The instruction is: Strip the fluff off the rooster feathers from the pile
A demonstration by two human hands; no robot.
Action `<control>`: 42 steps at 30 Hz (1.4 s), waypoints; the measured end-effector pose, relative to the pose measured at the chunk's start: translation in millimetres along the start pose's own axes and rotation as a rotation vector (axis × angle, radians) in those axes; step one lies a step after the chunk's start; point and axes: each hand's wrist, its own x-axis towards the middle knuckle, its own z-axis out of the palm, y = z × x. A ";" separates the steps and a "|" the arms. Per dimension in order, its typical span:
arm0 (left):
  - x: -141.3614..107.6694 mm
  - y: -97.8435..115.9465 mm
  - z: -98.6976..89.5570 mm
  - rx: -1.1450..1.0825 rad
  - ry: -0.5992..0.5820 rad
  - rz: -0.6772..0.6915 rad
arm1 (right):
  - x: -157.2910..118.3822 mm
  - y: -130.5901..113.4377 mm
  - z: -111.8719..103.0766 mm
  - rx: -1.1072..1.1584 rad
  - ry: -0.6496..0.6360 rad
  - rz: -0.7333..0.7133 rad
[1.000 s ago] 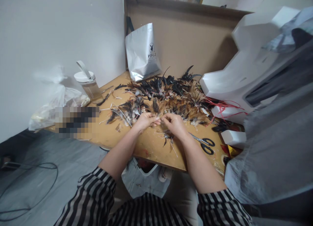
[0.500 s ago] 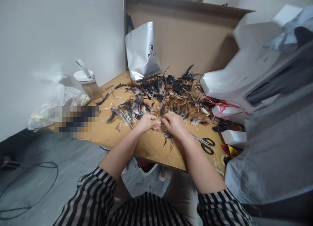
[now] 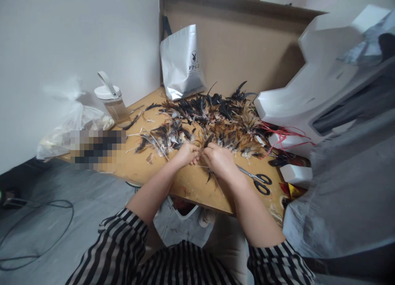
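Fingers [image 3: 195,153] of the left hand [image 3: 187,154] curl closed with the thumb, seemingly pinching the base of a dark-and-brown feather tuft [image 3: 208,140], which sticks up between the two hands above the table [image 3: 159,170]. The right hand [image 3: 219,159] presses close, its fingers bent inward; whether they grip anything, I cannot tell. Just beyond lie brown feather bunches [image 3: 233,137], with black feathers [image 3: 202,106] behind. Scissors [image 3: 255,177] rest beside the right forearm, near red strings [image 3: 284,133]. Farther out stand a silver bag [image 3: 180,67] and a lidded bottle [image 3: 117,110].
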 end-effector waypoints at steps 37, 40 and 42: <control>2.6 -6.0 5.1 0.300 0.224 0.268 | 8.8 -0.6 13.4 0.217 0.102 -0.086; -3.4 -0.5 7.0 0.373 0.152 0.375 | 13.1 15.8 13.2 0.395 0.126 -0.079; -8.1 4.4 9.8 0.307 0.071 0.395 | 15.7 32.2 18.8 0.605 0.123 -0.035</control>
